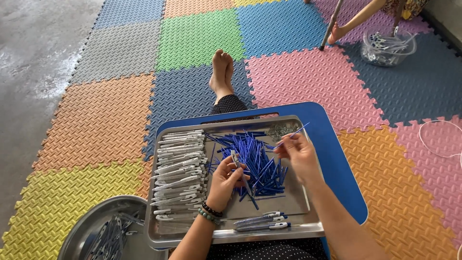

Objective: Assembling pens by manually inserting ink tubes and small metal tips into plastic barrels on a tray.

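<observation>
A steel tray (288, 226) rests on a blue lap table (337, 159) over my legs. A heap of blue pen refills (255, 161) lies in the tray's middle. White pen barrels (180, 168) are stacked along its left side. My left hand (226, 180) holds a grey pen barrel (237, 162) upright above the refill heap. My right hand (298, 151) pinches one blue refill (293, 134) that points up and right. Three assembled pens (262, 221) lie at the tray's near edge.
A round steel bowl (82, 231) with more pen parts sits at lower left. Small springs (281, 129) pile at the tray's far right corner. Another person's foot (337, 31) and a clear tub of pens (387, 45) are at top right on the coloured foam mats.
</observation>
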